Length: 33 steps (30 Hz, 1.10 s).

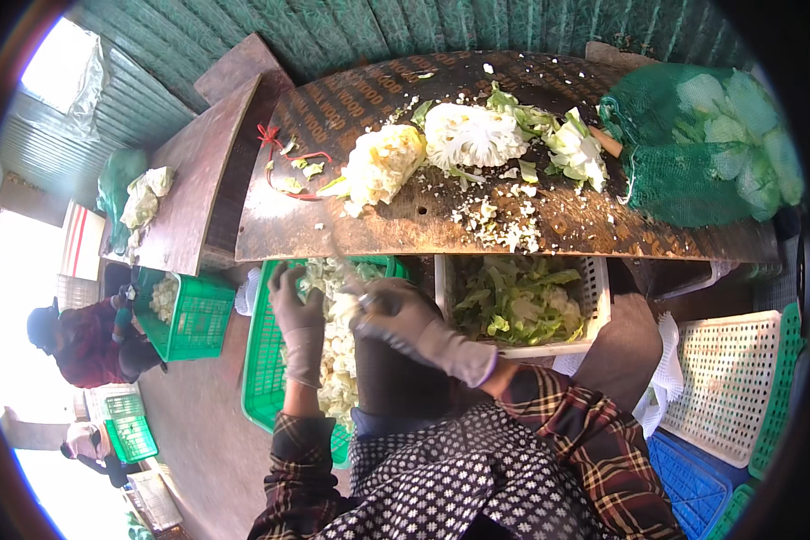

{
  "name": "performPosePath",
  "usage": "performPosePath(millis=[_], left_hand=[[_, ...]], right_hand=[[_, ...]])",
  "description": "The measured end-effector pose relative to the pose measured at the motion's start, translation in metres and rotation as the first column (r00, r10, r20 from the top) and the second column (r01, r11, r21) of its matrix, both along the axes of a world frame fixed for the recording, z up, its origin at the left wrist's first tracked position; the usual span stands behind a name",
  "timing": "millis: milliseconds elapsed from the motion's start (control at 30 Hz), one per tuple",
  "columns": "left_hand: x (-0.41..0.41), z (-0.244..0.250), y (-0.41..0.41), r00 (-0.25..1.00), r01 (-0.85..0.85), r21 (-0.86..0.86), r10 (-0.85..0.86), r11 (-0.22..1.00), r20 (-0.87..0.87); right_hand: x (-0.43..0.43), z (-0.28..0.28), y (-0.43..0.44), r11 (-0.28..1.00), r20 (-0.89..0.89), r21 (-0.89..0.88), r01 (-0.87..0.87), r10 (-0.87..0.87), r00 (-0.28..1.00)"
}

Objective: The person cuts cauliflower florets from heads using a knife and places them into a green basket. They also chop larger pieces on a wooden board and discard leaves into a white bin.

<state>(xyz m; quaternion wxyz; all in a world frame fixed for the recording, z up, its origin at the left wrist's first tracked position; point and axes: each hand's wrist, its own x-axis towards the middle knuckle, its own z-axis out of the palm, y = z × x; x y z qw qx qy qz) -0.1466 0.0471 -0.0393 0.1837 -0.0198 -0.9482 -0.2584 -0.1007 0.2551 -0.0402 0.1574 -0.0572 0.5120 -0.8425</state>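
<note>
My left hand (pixel 297 304), in a pale glove, is over the left side of a green plastic crate (pixel 260 378). Its fingers are curled but apart, and nothing shows between them. Cut cauliflower florets (pixel 337 388) fill the crate. My right hand (pixel 412 327), also gloved, is closed around a knife (pixel 341 256) whose blade is blurred and points up toward the table edge. Beyond the hands, on the wooden table (pixel 378 239), sit a yellowish cauliflower head (pixel 385 165), a whiter head (pixel 476 135) and a leafy piece (pixel 577 148).
A green mesh bag (pixel 709 148) of cauliflower lies at the table's right end. Under the edge stands a white crate (pixel 513 351) of trimmed leaves (pixel 513 297). Red string (pixel 304 196) and crumbs lie on the tabletop. To the left, a person (pixel 98 337) works beside another green crate (pixel 196 324).
</note>
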Motion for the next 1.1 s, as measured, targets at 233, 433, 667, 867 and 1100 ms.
performPosePath(millis=[233, 433, 667, 867, 1100], left_hand=[[-0.094, 0.024, 0.06, 0.931, 0.314, -0.035, -0.315, 0.949, -0.186], [-0.151, 0.011, 0.15, 0.986, 0.165, -0.391, -0.146, 0.905, 0.079], [-0.166, 0.017, 0.158, 0.992, 0.124, -0.493, -0.105, 0.861, 0.066], [-0.191, 0.03, 0.2, 0.832, 0.505, -0.292, -0.548, 0.812, -0.086], [-0.238, 0.026, 0.231, 0.665, 0.73, 0.004, -0.711, 0.684, 0.227]], right_hand=[[0.014, -0.019, 0.031, 0.986, 0.073, -0.032, 0.165, -0.163, 0.984], [0.046, -0.043, 0.11, 0.963, 0.203, -0.025, 0.267, -0.257, 0.945], [0.064, -0.054, 0.131, 0.961, 0.435, 0.096, 0.258, -0.273, 0.858], [0.005, -0.048, 0.16, 0.923, 0.268, 0.123, 0.365, -0.385, 0.883], [-0.084, -0.056, 0.182, 0.728, -0.006, 0.43, 0.534, -0.589, 0.808]])
